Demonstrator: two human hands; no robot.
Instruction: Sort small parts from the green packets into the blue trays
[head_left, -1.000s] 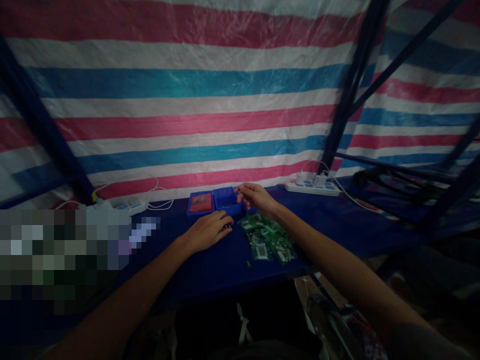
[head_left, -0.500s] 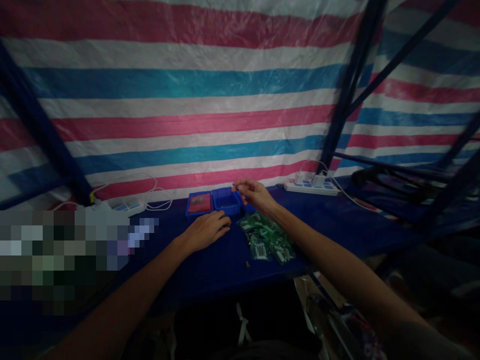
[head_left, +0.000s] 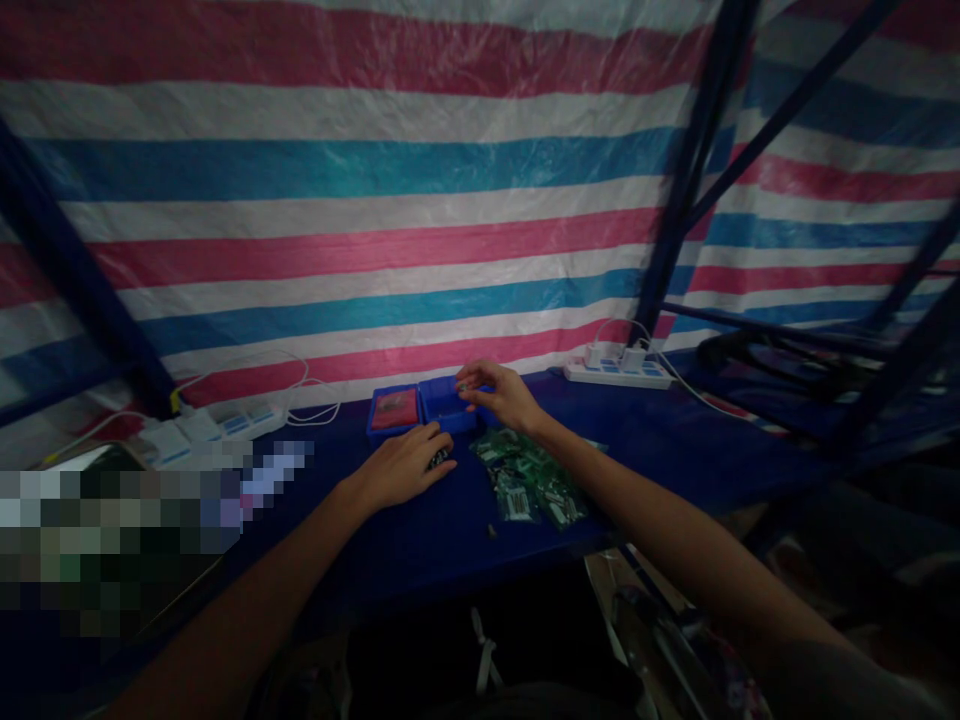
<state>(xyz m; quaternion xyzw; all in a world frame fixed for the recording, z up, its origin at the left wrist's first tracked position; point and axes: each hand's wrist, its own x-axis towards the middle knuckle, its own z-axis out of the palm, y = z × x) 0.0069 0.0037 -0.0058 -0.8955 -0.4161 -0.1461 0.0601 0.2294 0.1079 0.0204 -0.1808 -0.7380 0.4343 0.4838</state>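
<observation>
A striped tarp [head_left: 360, 200] hangs as the back wall, and in front of it runs the dark blue counter [head_left: 660, 440], dim in this light. A white power strip [head_left: 616, 372] sits at the back right, another power strip [head_left: 225, 425] at the back left. Nearer the middle, a pile of green circuit boards [head_left: 529, 485] lies just right of the left hand [head_left: 401, 465], which rests palm down on the counter with a small dark part [head_left: 441, 462] under its fingertips; whether the fingers grip it or only press on it cannot be told. Behind it stand two blue trays side by side: the red-filled tray [head_left: 394, 408] and the empty-looking blue tray [head_left: 444, 400]. The right hand [head_left: 499, 393] hovers over that blue tray's right edge, fingers pinched together on something tiny, too small to name. Judging by that pinch, a low, steady hand over the tray suits such a small piece.
</observation>
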